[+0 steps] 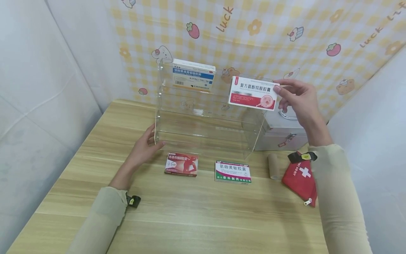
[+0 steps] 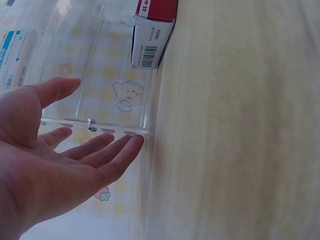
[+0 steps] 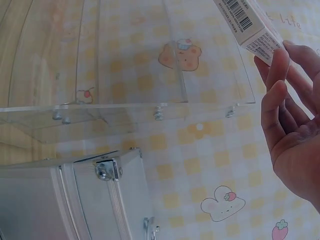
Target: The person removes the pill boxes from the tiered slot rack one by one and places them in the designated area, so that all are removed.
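A clear acrylic tiered rack (image 1: 203, 132) stands on the table. At its left side, my left hand (image 1: 146, 145) touches the side panel; in the left wrist view the hand's (image 2: 65, 150) fingers are fairly straight, with the thumb apart from them. My right hand (image 1: 299, 98) pinches the right end of a white-and-red medicine box (image 1: 253, 93) at the rack's upper right. Whether that box touches the rack I cannot tell. A blue-and-white medicine box (image 1: 193, 76) stands on the top tier at the left. In the right wrist view the pinched box (image 3: 245, 22) shows its barcode side.
In front of the rack lie a red medicine box (image 1: 181, 164) and a green-and-white medicine box (image 1: 232, 172). To the right are a silver case (image 1: 280, 135), a cardboard tube (image 1: 273, 166) and a red first aid pouch (image 1: 299, 178). A patterned curtain (image 1: 253, 46) hangs behind.
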{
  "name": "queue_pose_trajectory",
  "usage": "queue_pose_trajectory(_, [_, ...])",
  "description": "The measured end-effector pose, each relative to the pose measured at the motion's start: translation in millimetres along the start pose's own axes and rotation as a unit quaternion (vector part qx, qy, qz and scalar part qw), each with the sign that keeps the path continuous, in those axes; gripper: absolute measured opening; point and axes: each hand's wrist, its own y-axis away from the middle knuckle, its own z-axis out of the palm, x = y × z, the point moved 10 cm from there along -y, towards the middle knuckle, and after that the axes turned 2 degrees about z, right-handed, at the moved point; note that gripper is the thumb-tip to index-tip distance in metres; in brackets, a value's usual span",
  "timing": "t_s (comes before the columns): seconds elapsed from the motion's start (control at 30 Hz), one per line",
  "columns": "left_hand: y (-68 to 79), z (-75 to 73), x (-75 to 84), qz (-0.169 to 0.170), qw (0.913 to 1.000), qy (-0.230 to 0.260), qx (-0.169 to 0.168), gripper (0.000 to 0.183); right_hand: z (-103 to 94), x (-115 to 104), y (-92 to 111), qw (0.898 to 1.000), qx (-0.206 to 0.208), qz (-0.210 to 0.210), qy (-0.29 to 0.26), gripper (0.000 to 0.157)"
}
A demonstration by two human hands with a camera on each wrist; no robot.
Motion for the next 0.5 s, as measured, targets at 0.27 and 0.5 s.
queue_pose_trajectory(0.27, [0.2, 0.0, -1.4, -0.006, 1.0000, 0.006, -0.003, 0.081, -1.8, 9, 9, 0.999, -0.002, 0.034, 0.015, 0.041])
queue_pose_trajectory(0.5, [0.2, -0.1, -1.2, -0.006, 1.0000, 0.005, -0.002, 0.080, 2.0, 14, 17, 0.999, -0.018, 0.028, 0.023, 0.037])
